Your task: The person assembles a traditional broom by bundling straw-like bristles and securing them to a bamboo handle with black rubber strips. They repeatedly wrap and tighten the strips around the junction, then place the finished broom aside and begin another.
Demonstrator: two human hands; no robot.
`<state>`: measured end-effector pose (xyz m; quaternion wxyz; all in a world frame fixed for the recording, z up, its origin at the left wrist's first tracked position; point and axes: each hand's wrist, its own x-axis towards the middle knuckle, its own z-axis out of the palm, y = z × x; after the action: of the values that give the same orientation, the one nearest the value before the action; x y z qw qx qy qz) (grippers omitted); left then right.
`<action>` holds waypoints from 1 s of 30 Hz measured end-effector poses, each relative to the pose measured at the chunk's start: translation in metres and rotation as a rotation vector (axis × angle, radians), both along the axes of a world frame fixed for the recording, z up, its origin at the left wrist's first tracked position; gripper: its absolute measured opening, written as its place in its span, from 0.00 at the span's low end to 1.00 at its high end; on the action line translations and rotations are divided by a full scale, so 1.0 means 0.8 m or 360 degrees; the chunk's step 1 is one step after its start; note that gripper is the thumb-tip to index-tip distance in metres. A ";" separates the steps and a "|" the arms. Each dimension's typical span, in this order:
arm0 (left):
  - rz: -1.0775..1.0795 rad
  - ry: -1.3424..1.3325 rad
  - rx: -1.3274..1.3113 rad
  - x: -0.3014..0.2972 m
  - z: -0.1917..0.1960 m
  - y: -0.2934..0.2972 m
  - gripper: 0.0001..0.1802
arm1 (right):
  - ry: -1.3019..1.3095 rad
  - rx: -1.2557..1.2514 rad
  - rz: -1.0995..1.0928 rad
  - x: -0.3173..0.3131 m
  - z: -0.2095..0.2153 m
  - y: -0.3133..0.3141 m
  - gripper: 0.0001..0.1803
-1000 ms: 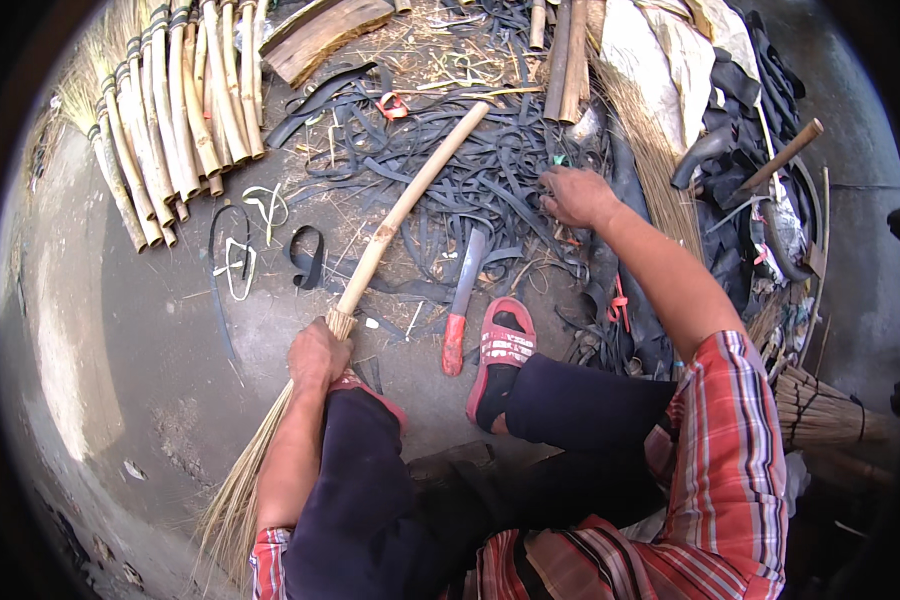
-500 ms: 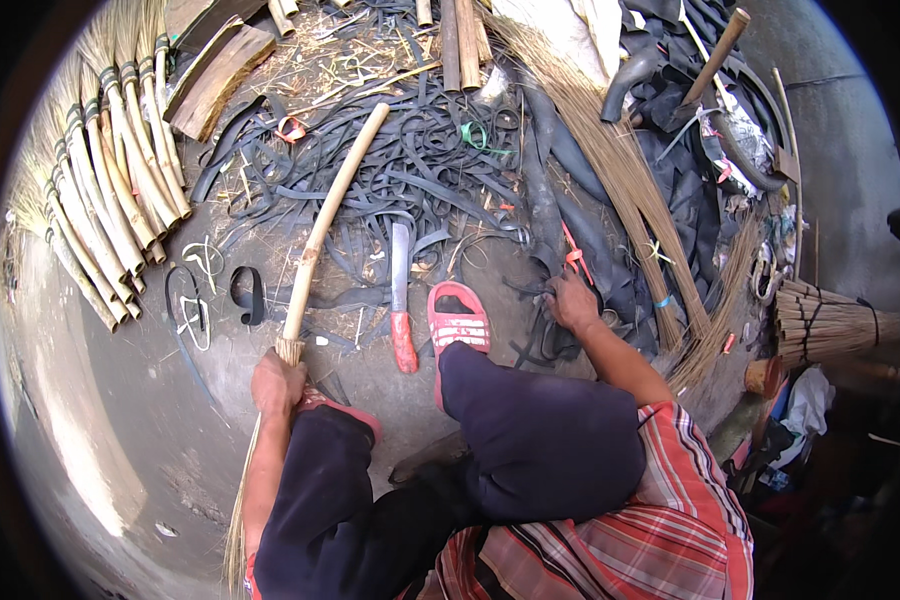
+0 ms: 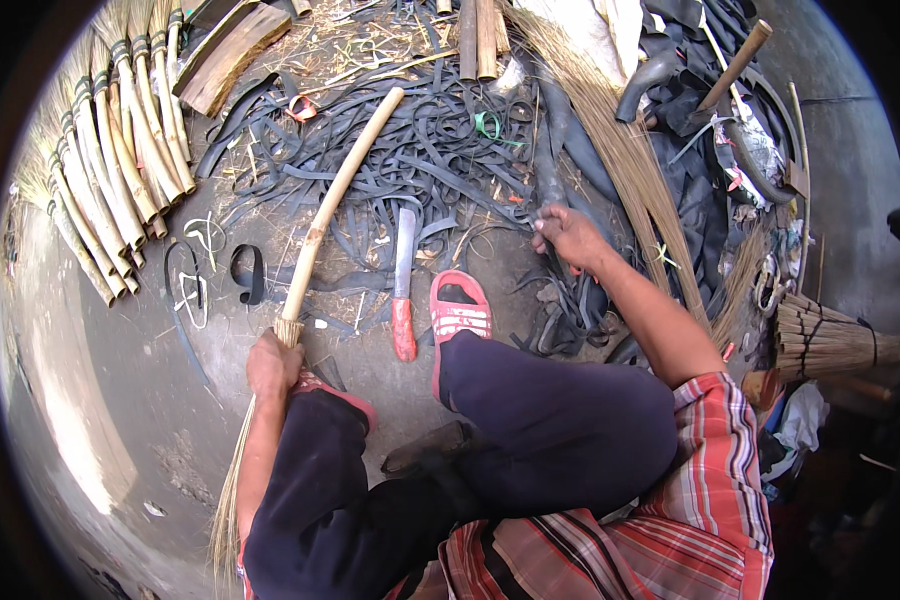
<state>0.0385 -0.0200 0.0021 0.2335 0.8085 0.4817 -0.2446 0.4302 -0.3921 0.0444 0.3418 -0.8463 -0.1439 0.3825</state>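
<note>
The fingers of the right hand (image 3: 568, 236) are closed on a black rubber strip (image 3: 550, 180) at the near edge of the tangled heap of rubber strips (image 3: 410, 160) on the floor, while the fingers of the left hand (image 3: 273, 362) are wrapped tight around the broom (image 3: 315, 240) just where the bamboo handle meets the bundled bristles. The handle lies slanted away across the floor, its far end resting on the heap; the bristles (image 3: 232, 490) trail back beside the left leg.

The step in hand appears to be the drawing out of one strip — a binding, probably, for the joint held by the left hand. It would be done best if a single strip were kept in the grip and pulled along its own length, so that its neighbours are not dragged with it. The joint should be kept squeezed and unturned meanwhile.

A red-handled knife (image 3: 402, 285) lies between handle and red sandal (image 3: 458, 312), blade pointing away — it is best left clear of the strip's path.
</note>
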 end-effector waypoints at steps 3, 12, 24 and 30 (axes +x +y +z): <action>0.0013 0.0011 -0.0027 0.001 0.004 0.001 0.28 | 0.0076 -0.0004 0.0159 0.005 0.069 0.077 0.15; 0.0126 -0.0063 -0.0172 -0.010 0.002 0.009 0.27 | 0.0209 -0.0015 0.0751 -0.138 0.110 0.296 0.17; 0.0120 -0.0342 0.0118 -0.031 -0.028 -0.012 0.19 | 0.0483 0.0054 0.0293 -0.364 -0.059 0.354 0.15; 0.0115 -0.0367 0.0142 -0.032 -0.036 -0.015 0.19 | 0.0689 -0.0042 0.0225 -0.352 -0.044 0.372 0.16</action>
<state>0.0127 -0.0320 -0.0271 0.2597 0.8230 0.4907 -0.1198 0.1486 -0.0947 0.0092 0.3261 -0.7367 -0.1210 0.5800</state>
